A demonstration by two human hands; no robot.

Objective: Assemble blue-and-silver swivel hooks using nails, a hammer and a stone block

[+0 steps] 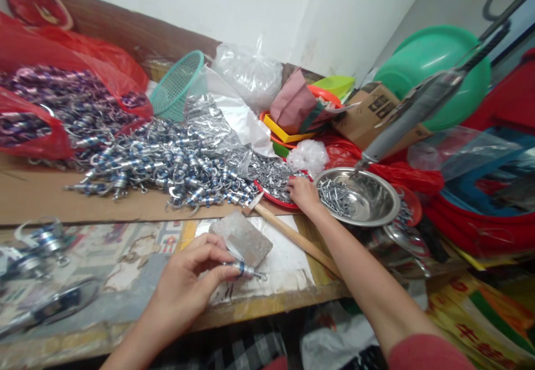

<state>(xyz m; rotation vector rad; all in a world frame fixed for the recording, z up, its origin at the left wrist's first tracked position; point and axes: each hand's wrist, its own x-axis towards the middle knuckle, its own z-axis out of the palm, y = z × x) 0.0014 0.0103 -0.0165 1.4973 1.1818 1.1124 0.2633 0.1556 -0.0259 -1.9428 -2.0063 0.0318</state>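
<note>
My left hand [196, 275] pinches a blue and silver metal hook fitting [244, 269] between thumb and fingers, its small ring end pointing right. Just behind it a grey metal block [244, 239] lies on white paper. My right hand [304, 194] reaches to the right side of a red tray [276, 197] heaped with small silver metal pieces [271, 175]. Its fingers are bent down at the pieces, and what they hold is hidden. A hammer [292, 239] with a wooden handle lies between the block and my right forearm.
Many similar hook fittings [163, 164] are piled on cardboard, with purple ones [83, 97] in a red bag at left. A steel bowl [376, 217] holds metal pins. Above it hangs a grey powered tool [401, 125]. Several loose fittings [45, 247] lie at the left front.
</note>
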